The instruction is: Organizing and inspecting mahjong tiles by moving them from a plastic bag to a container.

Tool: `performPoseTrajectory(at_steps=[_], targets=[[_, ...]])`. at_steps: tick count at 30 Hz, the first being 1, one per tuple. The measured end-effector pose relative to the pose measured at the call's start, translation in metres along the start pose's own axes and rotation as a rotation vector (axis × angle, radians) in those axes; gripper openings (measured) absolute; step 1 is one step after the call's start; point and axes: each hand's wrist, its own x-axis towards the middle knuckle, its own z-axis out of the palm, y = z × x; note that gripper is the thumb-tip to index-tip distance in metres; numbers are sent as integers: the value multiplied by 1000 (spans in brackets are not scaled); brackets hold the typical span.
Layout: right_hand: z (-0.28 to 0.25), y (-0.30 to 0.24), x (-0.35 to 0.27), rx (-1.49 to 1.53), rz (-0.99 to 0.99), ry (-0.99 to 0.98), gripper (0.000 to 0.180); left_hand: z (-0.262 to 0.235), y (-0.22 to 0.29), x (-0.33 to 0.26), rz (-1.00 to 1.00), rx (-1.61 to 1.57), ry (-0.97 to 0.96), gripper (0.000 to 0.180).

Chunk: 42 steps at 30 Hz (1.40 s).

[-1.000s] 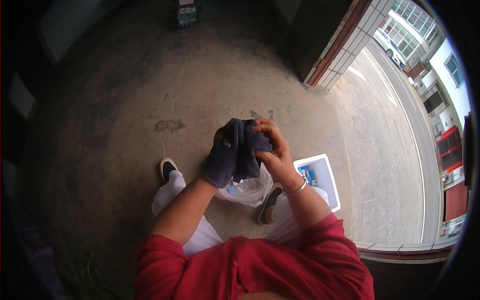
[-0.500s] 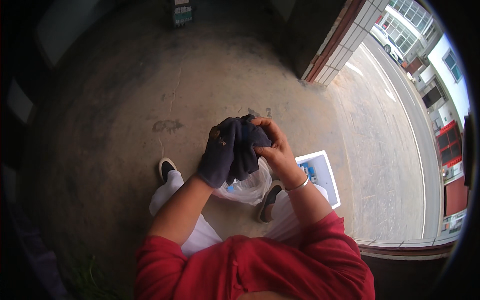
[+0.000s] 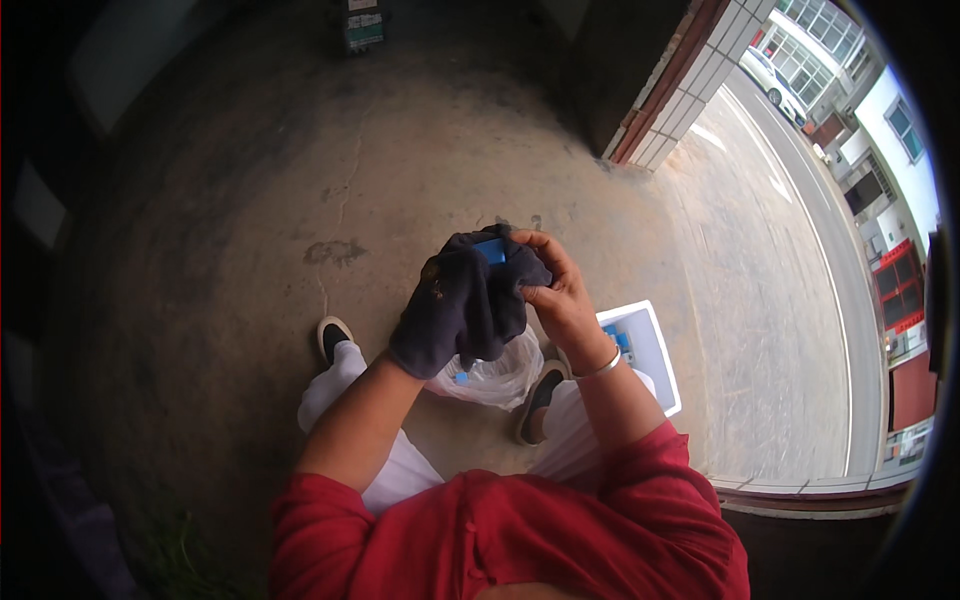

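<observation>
My left hand (image 3: pixel 438 310), covered to the wrist in a dark glove or cloth, is closed round a bunched dark cloth (image 3: pixel 485 325). A small blue object (image 3: pixel 491 251) with a smooth face shows among the folds at the top; the rest of it is hidden. With thumb and fingers, my right hand (image 3: pixel 562 295) pinches the right edge of the cloth. It is bare and has a silver bangle (image 3: pixel 600 365) at the wrist. Below both hands, a clear plastic bag (image 3: pixel 505 378) on the floor holds something with a bit of blue, partly hidden by the cloth.
A white foam box (image 3: pixel 655 350) with blue items in it stands right of my right foot. My shoes (image 3: pixel 335 338) flank the bag. Further off are a tiled pillar (image 3: pixel 680 105), a road with a parked white car (image 3: pixel 772 85), and a stacked item (image 3: pixel 364 28) at the far wall.
The blue object, formerly almost covered, now shows at the top of the cloth. Both hands have shifted and turned slightly; my right hand still pinches the cloth.
</observation>
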Motion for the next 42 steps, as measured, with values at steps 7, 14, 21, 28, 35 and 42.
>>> performPoseTrajectory(at_steps=[7, 14, 21, 28, 35, 42], targets=[[3, 7, -1, -31, -8, 39, 39, 1, -28, -8, -95, 109, 104, 20], [1, 7, 2, 97, 20, 23, 36, 0, -10, -17, 8, 242, 183, 28], [-3, 6, 1, 47, 37, 0, 35, -11, -6, -11, -474, -505, 38, 47], [-13, 7, 6, 211, 69, 95, 30, -14, 18, 4, 74, 294, -231, 28], [4, -6, 2, -249, -116, -70, 51, -6, -15, -5, 46, 150, -64, 33], [-16, -1, 4, 251, 60, -105, 55, -18, 37, 12, 16, 292, -71, 27]])
